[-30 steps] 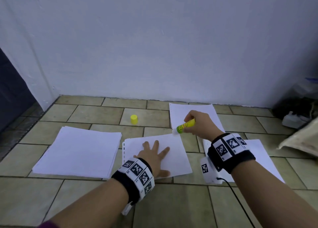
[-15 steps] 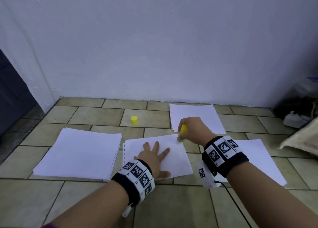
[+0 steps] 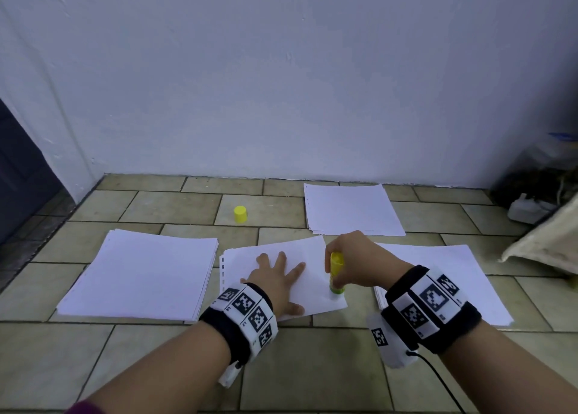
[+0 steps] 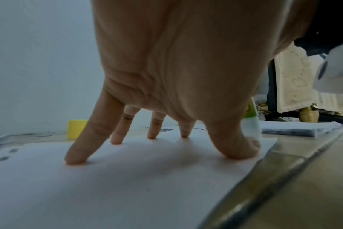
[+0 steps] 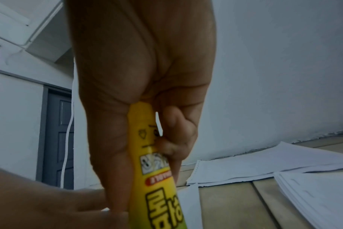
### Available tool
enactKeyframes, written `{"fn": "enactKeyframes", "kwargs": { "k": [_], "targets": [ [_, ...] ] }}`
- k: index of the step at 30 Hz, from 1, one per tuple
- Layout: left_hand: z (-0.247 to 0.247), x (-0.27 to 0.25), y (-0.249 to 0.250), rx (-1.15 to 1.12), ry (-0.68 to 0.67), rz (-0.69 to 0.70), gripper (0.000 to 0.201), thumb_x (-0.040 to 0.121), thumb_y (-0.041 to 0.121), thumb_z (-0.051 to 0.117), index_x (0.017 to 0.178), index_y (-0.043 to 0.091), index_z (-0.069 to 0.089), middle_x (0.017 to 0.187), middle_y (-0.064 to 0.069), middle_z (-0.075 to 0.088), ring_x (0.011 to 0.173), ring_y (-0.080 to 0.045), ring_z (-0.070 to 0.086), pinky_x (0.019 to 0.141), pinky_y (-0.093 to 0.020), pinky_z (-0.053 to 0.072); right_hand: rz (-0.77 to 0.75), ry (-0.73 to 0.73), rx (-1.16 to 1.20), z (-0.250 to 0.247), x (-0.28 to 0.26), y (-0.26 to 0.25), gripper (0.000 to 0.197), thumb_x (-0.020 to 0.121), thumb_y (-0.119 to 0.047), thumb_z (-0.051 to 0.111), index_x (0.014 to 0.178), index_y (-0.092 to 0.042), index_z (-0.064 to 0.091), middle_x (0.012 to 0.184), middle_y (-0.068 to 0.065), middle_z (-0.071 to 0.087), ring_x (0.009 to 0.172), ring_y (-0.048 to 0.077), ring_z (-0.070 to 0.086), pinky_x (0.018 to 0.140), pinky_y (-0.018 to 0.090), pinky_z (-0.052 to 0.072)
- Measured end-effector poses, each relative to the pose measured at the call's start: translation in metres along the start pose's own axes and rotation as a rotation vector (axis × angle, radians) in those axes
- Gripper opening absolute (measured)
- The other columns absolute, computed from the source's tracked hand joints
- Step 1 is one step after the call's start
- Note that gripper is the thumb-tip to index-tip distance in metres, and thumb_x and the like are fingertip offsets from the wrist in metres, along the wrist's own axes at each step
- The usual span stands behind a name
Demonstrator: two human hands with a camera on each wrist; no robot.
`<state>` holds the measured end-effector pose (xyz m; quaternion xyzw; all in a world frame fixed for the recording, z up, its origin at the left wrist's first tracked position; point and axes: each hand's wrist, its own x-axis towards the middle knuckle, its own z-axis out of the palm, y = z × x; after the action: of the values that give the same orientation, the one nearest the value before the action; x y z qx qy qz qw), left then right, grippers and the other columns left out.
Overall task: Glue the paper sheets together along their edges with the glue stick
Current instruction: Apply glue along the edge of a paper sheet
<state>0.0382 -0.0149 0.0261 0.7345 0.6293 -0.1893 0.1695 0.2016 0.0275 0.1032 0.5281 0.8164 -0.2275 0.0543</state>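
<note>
Paper stacks (image 3: 140,276) lie on a tiled floor (image 3: 312,366) (beige) beneath a white wall (image 3: 281,85).

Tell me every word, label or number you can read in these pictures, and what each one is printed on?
Glue stick: large black Korean letters on the yellow tube, cut off and upside down in the right wrist view; not readable.
Glue stick, red band: small white letters, too blurred to read.
Wristbands: black-and-white square code patterns with tiny marks beside them, too small to read.
Paper sheets: no print visible.
</note>
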Motion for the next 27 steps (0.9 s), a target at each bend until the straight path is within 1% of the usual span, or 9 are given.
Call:
{"fn": "enactKeyframes", "kwargs": {
  "k": [3,6,10,12,14,17,21,23,27],
  "targets": [
    [-0.009,-0.002,0.000,0.038,0.013,0.007,0.074,0.096,0.047,0.046,0.153,0.032,0.001,0.155,-0.008,0.006,0.138,-0.039,0.012,0.100,-0.043,0.042,-0.007,-0.022,-0.014,-0.003,-0.004,0.002,0.027,0.064,-0.012,0.082,0.084,-0.022,0.067,0.090,-0.006,0.051,0.083,0.014,0.054,0.053,0.017,0.041],
    [-0.014,-0.001,-0.006,0.060,0.001,0.025,0.061,0.100,0.025,0.038,0.152,0.033,0.006,0.153,-0.010,0.013,0.134,-0.039,0.023,0.094,-0.042,0.043,0.021,0.036,0.001,-0.013,-0.004,0.009,0.043,0.061,-0.017,0.086,0.095,-0.021,0.060,0.094,-0.005,0.051,0.085,0.014,0.053,0.053,0.017,0.039],
    [-0.023,-0.006,-0.013,0.121,-0.036,0.067,0.064,0.099,0.017,0.037,0.152,0.035,0.007,0.152,-0.012,0.016,0.135,-0.039,0.024,0.096,-0.042,0.041,0.061,0.153,0.337,-0.028,-0.002,0.018,0.039,0.062,-0.007,0.086,0.086,-0.013,0.056,0.077,0.004,0.064,0.051,0.011,0.061,0.046,0.024,0.048],
    [-0.029,-0.007,-0.015,0.149,-0.026,0.073,0.068,0.097,0.025,0.049,0.152,0.034,0.010,0.149,-0.013,0.019,0.130,-0.037,0.034,0.095,-0.040,0.041,0.047,0.216,0.500,-0.034,-0.002,0.021,0.034,0.065,-0.005,0.085,0.083,-0.011,0.056,0.067,0.008,0.065,0.046,0.015,0.060,0.047,0.028,0.051],
    [-0.031,-0.008,-0.016,0.150,-0.019,0.069,0.076,0.091,0.043,0.059,0.151,0.030,0.015,0.145,-0.013,0.024,0.125,-0.033,0.040,0.095,-0.038,0.041,0.034,0.289,0.653,-0.037,-0.002,0.024,0.032,0.067,-0.008,0.084,0.084,-0.008,0.057,0.062,0.007,0.065,0.046,0.018,0.060,0.050,0.030,0.053],
    [-0.028,-0.009,-0.013,0.134,0.023,0.065,0.085,0.080,0.060,0.064,0.145,0.021,0.027,0.141,-0.012,0.028,0.128,-0.029,0.032,0.098,-0.039,0.041,0.031,0.382,0.778,-0.035,0.000,0.025,0.030,0.069,-0.011,0.083,0.087,-0.006,0.059,0.063,0.008,0.065,0.046,0.020,0.058,0.050,0.030,0.054],
    [-0.019,-0.008,-0.005,0.018,0.107,0.125,0.080,0.082,0.054,0.064,0.142,0.016,0.029,0.155,-0.006,0.010,0.136,-0.027,0.023,0.098,-0.042,0.042,0.038,0.426,0.786,-0.022,0.007,0.026,0.024,0.076,-0.006,0.078,0.092,-0.007,0.059,0.073,0.013,0.064,0.049,0.018,0.061,0.051,0.026,0.056],
    [-0.016,-0.009,-0.004,-0.028,0.089,0.156,0.073,0.087,0.050,0.059,0.146,0.023,0.024,0.153,-0.005,0.016,0.133,-0.028,0.026,0.098,-0.042,0.043,0.064,0.421,0.744,-0.015,0.011,0.028,0.021,0.079,-0.004,0.074,0.094,-0.008,0.059,0.080,0.016,0.065,0.054,0.019,0.063,0.055,0.028,0.058],
    [-0.017,-0.009,-0.006,0.008,0.077,0.122,0.073,0.087,0.053,0.057,0.147,0.027,0.024,0.143,-0.007,0.028,0.128,-0.028,0.031,0.094,-0.040,0.044,0.099,0.423,0.613,-0.004,0.022,0.029,0.016,0.083,-0.003,0.064,0.095,-0.011,0.057,0.090,0.014,0.063,0.061,0.024,0.064,0.068,0.041,0.059]
  ]
}}
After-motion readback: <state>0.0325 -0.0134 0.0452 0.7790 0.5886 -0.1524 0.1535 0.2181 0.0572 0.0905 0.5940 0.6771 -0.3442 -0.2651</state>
